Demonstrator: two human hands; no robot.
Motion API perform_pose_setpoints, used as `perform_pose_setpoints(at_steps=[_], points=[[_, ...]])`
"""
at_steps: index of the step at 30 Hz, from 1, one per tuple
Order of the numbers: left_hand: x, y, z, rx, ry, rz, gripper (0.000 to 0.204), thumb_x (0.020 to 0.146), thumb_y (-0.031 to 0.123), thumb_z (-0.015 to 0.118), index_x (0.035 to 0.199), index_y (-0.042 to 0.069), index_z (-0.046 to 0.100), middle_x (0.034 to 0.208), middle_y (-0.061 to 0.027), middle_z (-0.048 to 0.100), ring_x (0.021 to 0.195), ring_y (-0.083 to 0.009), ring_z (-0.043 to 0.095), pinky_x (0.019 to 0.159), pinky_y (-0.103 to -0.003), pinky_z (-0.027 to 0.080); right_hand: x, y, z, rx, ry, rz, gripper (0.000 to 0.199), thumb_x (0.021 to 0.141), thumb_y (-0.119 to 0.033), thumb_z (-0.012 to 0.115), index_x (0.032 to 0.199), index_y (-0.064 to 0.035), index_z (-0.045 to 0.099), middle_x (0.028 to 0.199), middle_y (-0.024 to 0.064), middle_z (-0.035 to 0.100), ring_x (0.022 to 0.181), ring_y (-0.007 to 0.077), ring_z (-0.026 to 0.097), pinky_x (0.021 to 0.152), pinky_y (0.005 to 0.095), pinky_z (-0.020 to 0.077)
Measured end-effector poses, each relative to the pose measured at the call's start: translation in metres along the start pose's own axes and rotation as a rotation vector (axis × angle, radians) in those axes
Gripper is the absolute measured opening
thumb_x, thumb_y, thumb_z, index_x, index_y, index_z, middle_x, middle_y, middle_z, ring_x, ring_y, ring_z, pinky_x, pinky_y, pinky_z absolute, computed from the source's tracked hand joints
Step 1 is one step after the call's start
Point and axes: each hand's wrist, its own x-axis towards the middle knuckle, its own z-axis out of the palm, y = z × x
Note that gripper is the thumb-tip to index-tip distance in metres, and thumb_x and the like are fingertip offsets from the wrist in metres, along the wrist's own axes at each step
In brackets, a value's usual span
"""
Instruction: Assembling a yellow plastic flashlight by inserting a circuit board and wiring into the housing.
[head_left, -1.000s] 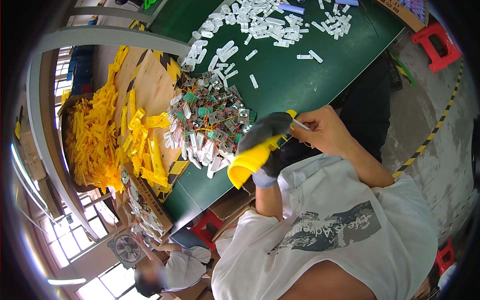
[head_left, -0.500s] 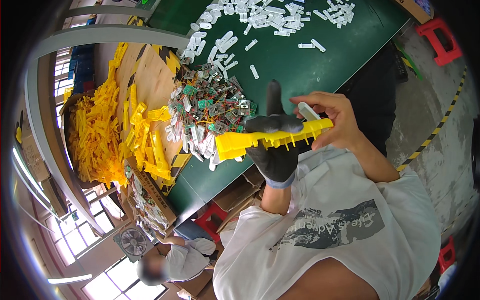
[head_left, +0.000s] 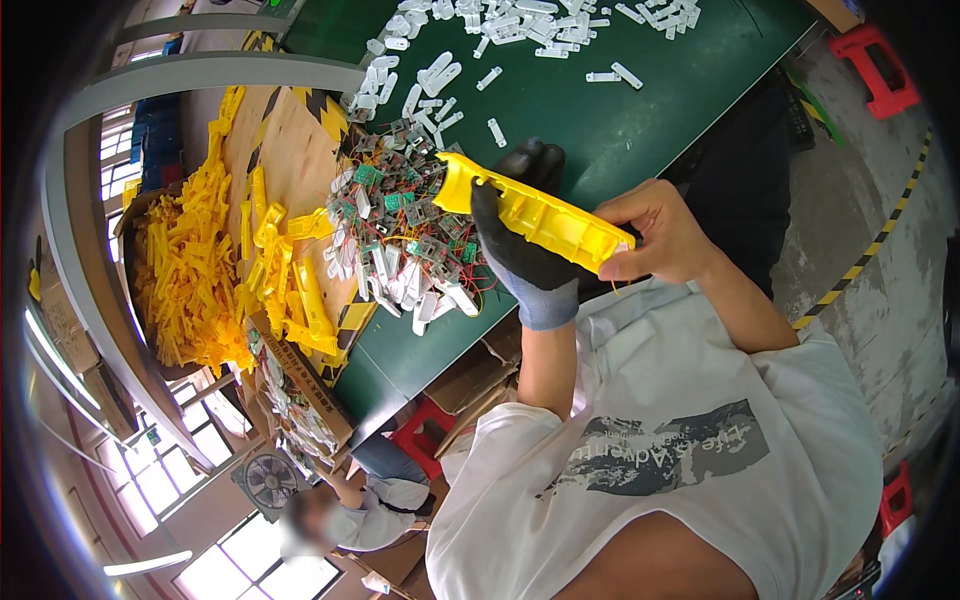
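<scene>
- The yellow plastic housing [head_left: 530,215] — a long, ribbed moulded piece — is held up in the air above the near edge of the green table [head_left: 600,130], slanting from upper left down to lower right, between both hands.
- The left hand [head_left: 520,240], in a dark glove with a grey cuff, is closed around the middle of the yellow plastic housing from behind, its fingers reaching up past the top edge.
- The right hand [head_left: 655,232], bare, pinches the lower right end of the housing, thumb and fingers shut on its tip.
- Just left of the gloved hand, on the table, lies a heap of small circuit boards [head_left: 400,220] — green boards with red wires mixed with white plastic parts — its edge close under the upper end of the housing.
- Beyond the hands, farther up the table, white plastic clips [head_left: 520,20] are scattered in a loose band, well apart from both hands.
- Left of the circuit heap, a brown cardboard sheet [head_left: 295,150] lies on the table's end with several loose yellow housings [head_left: 290,270] on it.
- Farther left still, a box holds a large pile of yellow parts [head_left: 185,270].
- Below the hands is the person's white printed shirt [head_left: 660,440].
- To the lower left, well away, another person [head_left: 350,505] sits by a red stool [head_left: 420,430].
- To the upper right, on the concrete floor beside the table, stands another red stool [head_left: 885,70].
</scene>
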Motion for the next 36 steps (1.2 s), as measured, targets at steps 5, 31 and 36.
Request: perform_pose_setpoints(at_steps=[5,31,36], points=[[0.013,0.031,0.009,-0.054,-0.007,0.143,0.040,0.098,0.037,0.046,0.114,0.002,0.057,0.118,-0.0168,0.060,0.108,-0.0322,0.058,0.104,-0.046,0.040,0.001,-0.009,-0.016,-0.327,-0.037,-0.176,0.033,0.070,-0.017,0.082,0.097,-0.0015,0.072,0.081,0.0057,0.072,0.066,0.0097,0.065,0.070,0.0230,0.0492],[0.022,0.066,-0.025,0.142,0.200,0.313,0.041,0.097,0.029,0.052,0.126,0.000,0.046,0.108,-0.0134,0.060,0.099,-0.0265,0.062,0.092,-0.041,0.050,0.001,-0.002,-0.032,0.037,0.307,-0.186,0.042,0.077,0.009,0.067,0.117,0.0011,0.061,0.108,0.0081,0.062,0.089,0.0124,0.062,0.082,0.0255,0.0528],[0.021,0.042,-0.010,0.246,0.200,-0.029,0.040,0.091,0.015,0.058,0.128,0.009,0.043,0.112,-0.0103,0.060,0.089,-0.0253,0.065,0.070,-0.037,0.056,0.000,0.002,-0.045,0.300,0.265,-0.181,0.041,0.076,0.007,0.071,0.115,0.0025,0.061,0.104,0.0095,0.065,0.089,0.0126,0.064,0.079,0.0240,0.0534]])
